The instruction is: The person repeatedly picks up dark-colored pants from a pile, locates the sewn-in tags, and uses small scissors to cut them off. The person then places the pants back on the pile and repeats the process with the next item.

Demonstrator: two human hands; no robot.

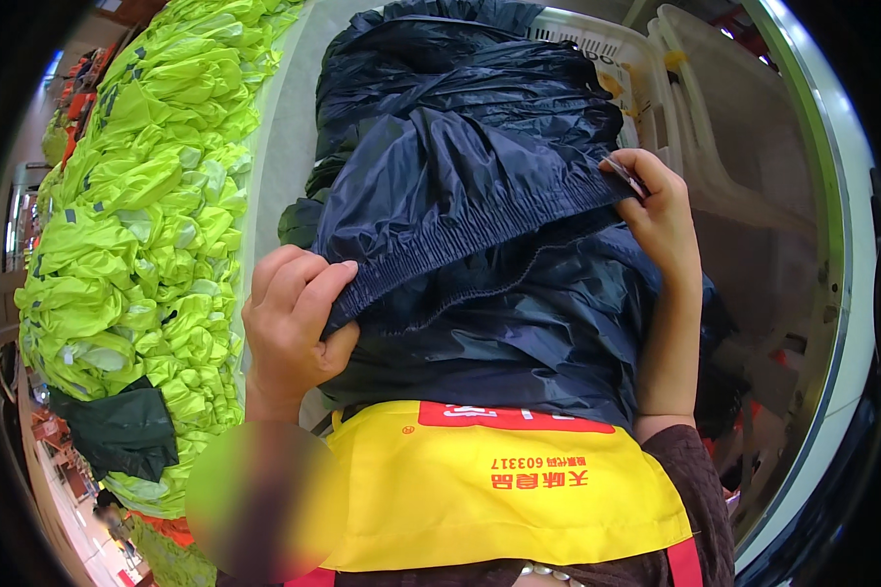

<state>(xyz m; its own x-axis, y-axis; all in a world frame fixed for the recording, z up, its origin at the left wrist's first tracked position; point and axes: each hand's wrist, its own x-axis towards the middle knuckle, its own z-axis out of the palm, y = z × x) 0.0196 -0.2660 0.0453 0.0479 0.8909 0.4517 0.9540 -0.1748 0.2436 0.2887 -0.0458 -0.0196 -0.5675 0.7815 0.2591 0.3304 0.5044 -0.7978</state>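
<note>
A dark navy garment (460,161) of thin shiny cloth has a gathered elastic waistband (460,220), which is stretched slantwise between my hands. My left hand (299,308) is closed on the lower left end of the band, thumb below and fingers on top. Higher up at the right, my right hand (661,205) pinches the other end. A small metal tool (625,176), which looks like thread snips, sticks out from its fingers; part of it is hidden. The band's lower edge hangs open, showing a stitched seam.
More navy garments (460,68) are piled behind and under the held one. A long heap of neon yellow garments (157,225) lies at the left, with a dark green cloth (122,426) on it. A white plastic basket (597,44) stands at the back right. My yellow apron (519,499) borders the pile.
</note>
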